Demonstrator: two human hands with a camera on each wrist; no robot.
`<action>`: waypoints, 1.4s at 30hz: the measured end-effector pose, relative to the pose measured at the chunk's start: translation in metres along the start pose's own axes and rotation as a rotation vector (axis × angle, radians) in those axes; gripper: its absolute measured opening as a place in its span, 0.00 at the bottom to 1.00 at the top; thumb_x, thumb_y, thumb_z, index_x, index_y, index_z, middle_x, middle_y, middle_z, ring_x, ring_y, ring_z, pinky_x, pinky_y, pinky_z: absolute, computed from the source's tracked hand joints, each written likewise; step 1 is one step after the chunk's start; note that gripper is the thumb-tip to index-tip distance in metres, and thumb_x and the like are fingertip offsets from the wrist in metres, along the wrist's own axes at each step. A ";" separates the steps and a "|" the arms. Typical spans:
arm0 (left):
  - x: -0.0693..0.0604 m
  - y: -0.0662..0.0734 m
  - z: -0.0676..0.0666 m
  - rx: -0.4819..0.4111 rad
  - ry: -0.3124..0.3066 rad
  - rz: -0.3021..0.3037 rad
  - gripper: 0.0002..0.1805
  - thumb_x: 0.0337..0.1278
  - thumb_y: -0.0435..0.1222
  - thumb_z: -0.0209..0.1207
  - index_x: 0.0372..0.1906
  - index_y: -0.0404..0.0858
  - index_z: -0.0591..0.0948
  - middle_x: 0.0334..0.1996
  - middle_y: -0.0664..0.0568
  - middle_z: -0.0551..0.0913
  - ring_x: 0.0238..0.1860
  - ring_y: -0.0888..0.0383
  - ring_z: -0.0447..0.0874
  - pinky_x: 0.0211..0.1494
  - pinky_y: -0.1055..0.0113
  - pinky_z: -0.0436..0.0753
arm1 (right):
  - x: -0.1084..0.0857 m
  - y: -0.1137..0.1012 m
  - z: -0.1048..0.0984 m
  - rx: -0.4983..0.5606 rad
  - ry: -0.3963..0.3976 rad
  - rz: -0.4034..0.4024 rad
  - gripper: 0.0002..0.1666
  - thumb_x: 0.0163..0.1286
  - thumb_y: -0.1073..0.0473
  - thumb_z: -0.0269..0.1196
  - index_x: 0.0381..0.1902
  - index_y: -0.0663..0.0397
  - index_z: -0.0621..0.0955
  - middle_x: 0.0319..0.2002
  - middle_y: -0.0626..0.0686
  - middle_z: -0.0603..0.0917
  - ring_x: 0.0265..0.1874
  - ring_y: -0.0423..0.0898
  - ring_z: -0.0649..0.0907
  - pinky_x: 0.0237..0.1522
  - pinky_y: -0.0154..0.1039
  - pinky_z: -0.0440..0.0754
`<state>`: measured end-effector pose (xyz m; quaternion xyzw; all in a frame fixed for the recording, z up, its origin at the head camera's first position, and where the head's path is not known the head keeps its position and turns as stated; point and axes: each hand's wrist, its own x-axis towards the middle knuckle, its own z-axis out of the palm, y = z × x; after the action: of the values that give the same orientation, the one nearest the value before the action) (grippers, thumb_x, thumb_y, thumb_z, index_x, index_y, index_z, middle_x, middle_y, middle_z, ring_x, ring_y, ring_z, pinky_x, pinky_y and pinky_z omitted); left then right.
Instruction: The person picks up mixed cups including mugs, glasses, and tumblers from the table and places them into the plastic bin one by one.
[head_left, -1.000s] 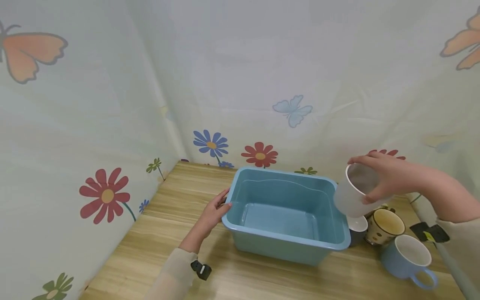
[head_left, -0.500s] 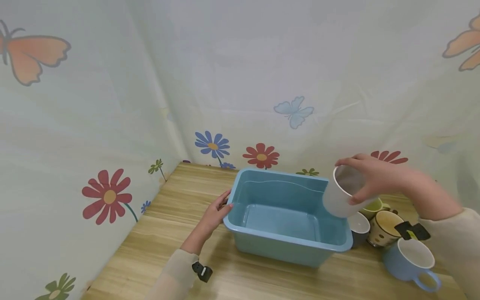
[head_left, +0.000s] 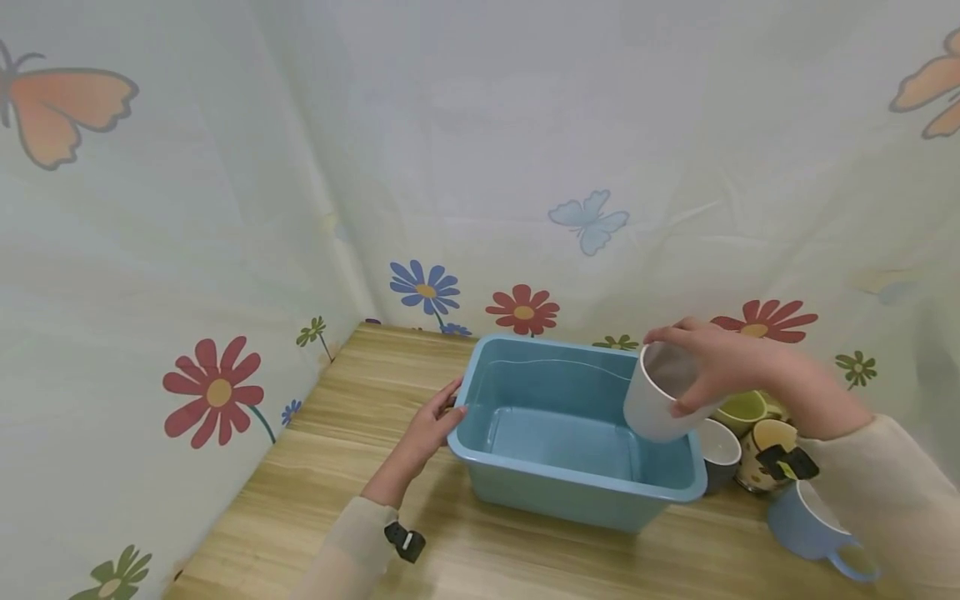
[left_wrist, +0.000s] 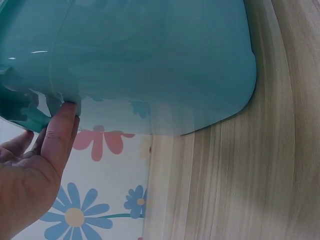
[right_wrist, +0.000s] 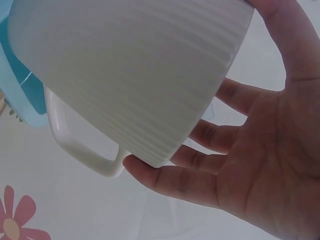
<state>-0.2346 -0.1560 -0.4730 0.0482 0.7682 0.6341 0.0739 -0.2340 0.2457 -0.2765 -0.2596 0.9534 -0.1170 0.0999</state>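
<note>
My right hand (head_left: 708, 358) grips a white mug (head_left: 651, 400) near its rim, thumb on one side and fingers on the other. The mug hangs tilted over the right end of a blue plastic tub (head_left: 551, 475), whose floor shows bare. Ribbing on the mug and its handle (right_wrist: 80, 155) show in the right wrist view; the handle is hidden from the head view. My left hand (head_left: 423, 429) holds the tub's left rim, thumb over the edge and fingers against the outside. Those fingers (left_wrist: 59, 132) touch the wall under the rim in the left wrist view.
Right of the tub stand a dark grey mug (head_left: 718, 475), a green mug (head_left: 741, 410), a spotted cream mug (head_left: 752, 467) and a light blue mug (head_left: 798, 525) partly behind the right sleeve. A wooden table (head_left: 360, 400) carries everything; a flowered curtain (head_left: 465, 167) hangs behind.
My right hand has moved left with the white mug, from beside the tub's right rim to over its right end. My left hand stays on the tub's left rim.
</note>
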 end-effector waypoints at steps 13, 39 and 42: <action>-0.002 -0.001 0.000 -0.003 -0.004 0.010 0.34 0.74 0.39 0.52 0.81 0.42 0.60 0.73 0.32 0.69 0.67 0.34 0.76 0.57 0.49 0.88 | 0.016 -0.007 0.020 0.045 -0.007 -0.043 0.56 0.43 0.46 0.81 0.70 0.54 0.73 0.62 0.67 0.75 0.53 0.62 0.77 0.38 0.50 0.89; -0.001 0.000 0.000 -0.011 0.001 0.008 0.34 0.73 0.39 0.52 0.80 0.42 0.60 0.72 0.33 0.71 0.66 0.36 0.78 0.54 0.53 0.89 | 0.059 -0.031 0.049 0.019 -0.062 -0.065 0.53 0.45 0.48 0.79 0.70 0.50 0.73 0.62 0.63 0.76 0.57 0.61 0.75 0.43 0.54 0.88; -0.001 -0.001 0.001 -0.014 0.006 0.008 0.34 0.73 0.38 0.52 0.80 0.42 0.61 0.71 0.33 0.71 0.65 0.37 0.79 0.53 0.53 0.89 | 0.067 -0.031 0.055 0.027 -0.089 -0.068 0.51 0.46 0.50 0.79 0.70 0.49 0.73 0.62 0.62 0.75 0.58 0.61 0.74 0.44 0.55 0.88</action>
<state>-0.2336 -0.1552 -0.4740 0.0488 0.7637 0.6400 0.0695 -0.2622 0.1756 -0.3289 -0.2952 0.9370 -0.1215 0.1416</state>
